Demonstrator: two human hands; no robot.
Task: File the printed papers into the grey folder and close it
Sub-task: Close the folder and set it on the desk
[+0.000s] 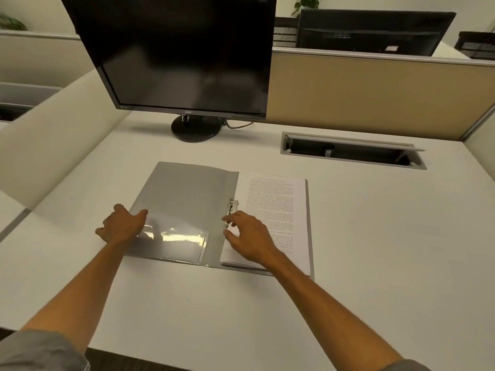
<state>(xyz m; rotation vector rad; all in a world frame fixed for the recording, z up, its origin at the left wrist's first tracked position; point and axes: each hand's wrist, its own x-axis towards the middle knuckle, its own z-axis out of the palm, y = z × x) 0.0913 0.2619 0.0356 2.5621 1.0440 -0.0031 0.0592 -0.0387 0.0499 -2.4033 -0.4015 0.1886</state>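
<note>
Left hand [122, 223] is closed on the left edge of the open grey folder [182, 199]; right hand [247, 236], grip open, is rested on printed papers [278, 207] beside the clip [231, 210], on the worktop [375, 236].

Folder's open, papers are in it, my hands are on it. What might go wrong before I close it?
1. The right hand is at the metal clip; if the clip isn't latched, the papers may slide out.
2. The left hand holds the cover at one corner, so it may bend or close skewed.
</note>
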